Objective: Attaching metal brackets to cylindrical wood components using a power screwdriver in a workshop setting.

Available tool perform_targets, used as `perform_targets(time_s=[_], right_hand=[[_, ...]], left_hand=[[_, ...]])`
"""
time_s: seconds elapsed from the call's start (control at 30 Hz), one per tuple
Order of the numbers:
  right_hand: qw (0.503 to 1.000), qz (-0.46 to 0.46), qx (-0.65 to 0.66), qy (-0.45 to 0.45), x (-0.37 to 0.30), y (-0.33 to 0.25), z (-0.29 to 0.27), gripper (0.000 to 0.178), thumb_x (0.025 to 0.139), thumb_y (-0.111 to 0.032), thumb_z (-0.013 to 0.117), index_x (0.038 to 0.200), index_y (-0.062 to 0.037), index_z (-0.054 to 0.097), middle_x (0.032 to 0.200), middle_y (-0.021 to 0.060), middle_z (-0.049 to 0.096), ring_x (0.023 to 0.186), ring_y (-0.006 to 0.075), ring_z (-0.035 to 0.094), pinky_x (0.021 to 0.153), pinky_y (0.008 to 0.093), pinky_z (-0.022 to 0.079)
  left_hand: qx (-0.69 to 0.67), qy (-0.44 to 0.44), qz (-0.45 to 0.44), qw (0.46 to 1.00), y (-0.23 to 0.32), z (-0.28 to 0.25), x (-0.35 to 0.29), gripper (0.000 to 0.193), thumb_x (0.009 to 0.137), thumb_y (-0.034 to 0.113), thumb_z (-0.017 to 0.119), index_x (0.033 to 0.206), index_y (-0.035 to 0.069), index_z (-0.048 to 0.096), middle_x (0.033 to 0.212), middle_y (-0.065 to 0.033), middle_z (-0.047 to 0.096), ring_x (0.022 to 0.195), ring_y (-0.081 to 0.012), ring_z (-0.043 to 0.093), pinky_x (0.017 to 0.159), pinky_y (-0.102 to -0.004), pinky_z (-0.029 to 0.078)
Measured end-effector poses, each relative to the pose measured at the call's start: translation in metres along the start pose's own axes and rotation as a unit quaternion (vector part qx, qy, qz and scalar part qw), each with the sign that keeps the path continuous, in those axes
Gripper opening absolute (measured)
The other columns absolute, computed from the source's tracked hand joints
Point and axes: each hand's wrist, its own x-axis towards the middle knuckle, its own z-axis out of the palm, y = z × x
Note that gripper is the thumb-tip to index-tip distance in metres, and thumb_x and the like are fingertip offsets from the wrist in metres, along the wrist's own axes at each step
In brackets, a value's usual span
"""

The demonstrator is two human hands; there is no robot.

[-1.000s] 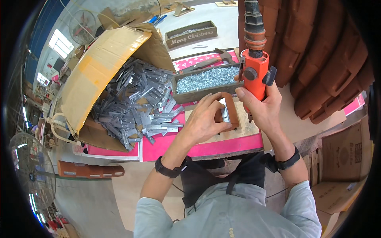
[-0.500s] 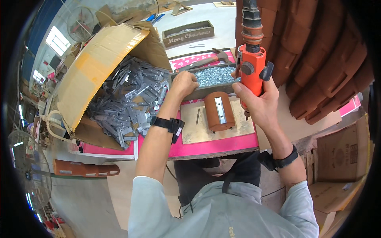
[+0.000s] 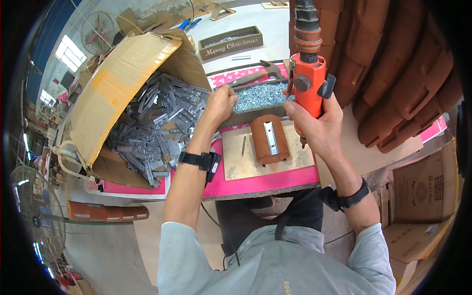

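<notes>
My right hand (image 3: pixel 317 123) grips an orange pneumatic screwdriver (image 3: pixel 308 78), held upright just right of a brown curved wooden piece (image 3: pixel 268 139). That piece lies on a small wooden board (image 3: pixel 236 164) and carries a grey metal plate (image 3: pixel 271 138) on top. My left hand (image 3: pixel 220 104) reaches forward over the near edge of a tray of silver screws (image 3: pixel 260 97), fingers curled down at its left end; whether it holds any screws is hidden.
A large open cardboard box (image 3: pixel 115 93) full of grey metal plates stands at the left. A hammer (image 3: pixel 258 75) lies behind the screw tray. Stacked brown wooden pieces (image 3: pixel 393 73) fill the right. A pink tabletop (image 3: pixel 255 184) lies under the board, cardboard boxes (image 3: pixel 423 191) at lower right.
My left hand left the brown piece and moved forward-left to the screw tray. The brown piece with its plate now lies uncovered on the board. The right hand stayed on the screwdriver.
</notes>
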Motion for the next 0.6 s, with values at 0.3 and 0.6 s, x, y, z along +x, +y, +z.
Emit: perform_targets(time_s=[0.3, 0.6], right_hand=[[0.999, 0.015, 0.043, 0.0, 0.024, -0.019, 0.02, 0.039, 0.082, -0.013, 0.072, 0.114, 0.0006, 0.054, 0.093, 0.0039, 0.063, 0.081, 0.0072, 0.056, 0.072, 0.0246, 0.049], [0.994, -0.075, 0.08, 0.02, 0.046, -0.007, 0.051, 0.037, 0.081, -0.019, 0.073, 0.106, 0.0003, 0.055, 0.08, 0.0034, 0.063, 0.068, 0.0087, 0.056, 0.062, 0.026, 0.048]], left_hand=[[-0.425, -0.026, -0.041, 0.904, 0.05, -0.009, -0.078, 0.009, 0.084, 0.003, 0.062, 0.092, 0.0, 0.065, 0.089, -0.0019, 0.067, 0.081, -0.0088, 0.06, 0.075, -0.0242, 0.049], [-0.471, -0.001, 0.02, 0.882, 0.063, 0.021, -0.109, 0.018, 0.086, -0.004, 0.062, 0.104, -0.003, 0.065, 0.101, -0.0065, 0.066, 0.091, -0.0123, 0.063, 0.084, -0.0253, 0.049]])
